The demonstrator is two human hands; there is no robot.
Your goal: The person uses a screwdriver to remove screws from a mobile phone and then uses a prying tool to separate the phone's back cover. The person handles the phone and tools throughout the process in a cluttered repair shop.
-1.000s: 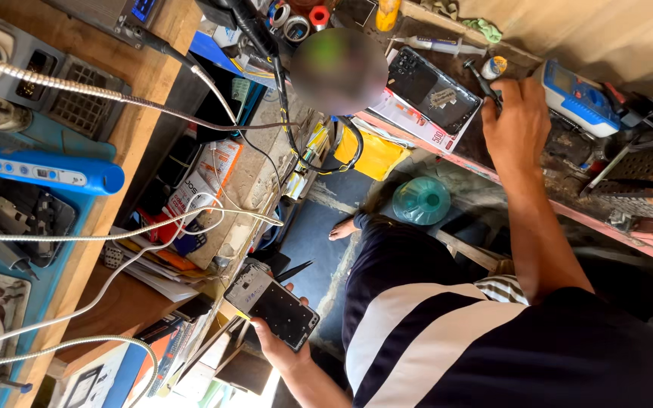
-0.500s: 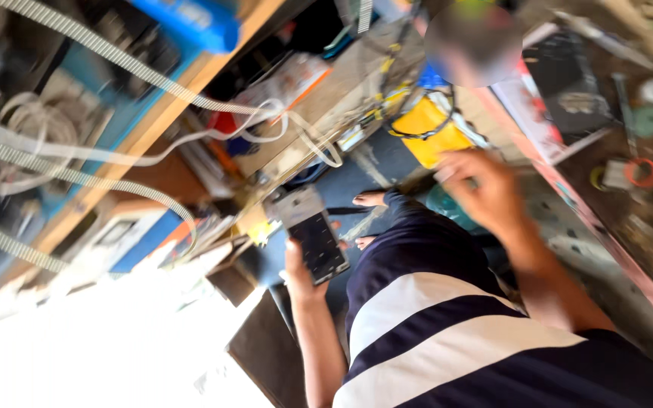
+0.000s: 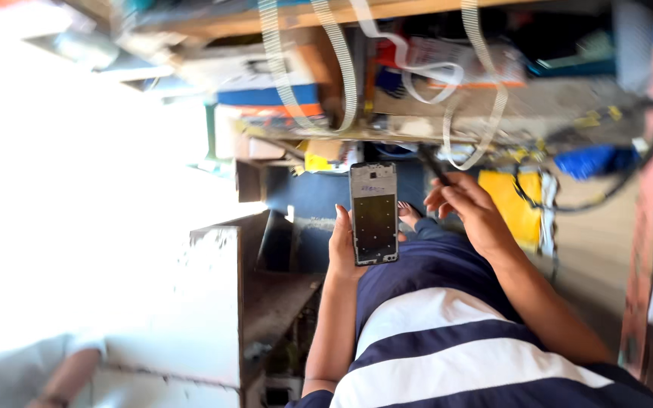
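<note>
Meanwhile, the left hand is gripping an opened phone frame upright over the lap, while the right hand is pinching a thin dark tool just beside it, below the cluttered table edge.

Glossy metal-framed phone shell, striped cloth shirt, rough wooden shelf.
</note>
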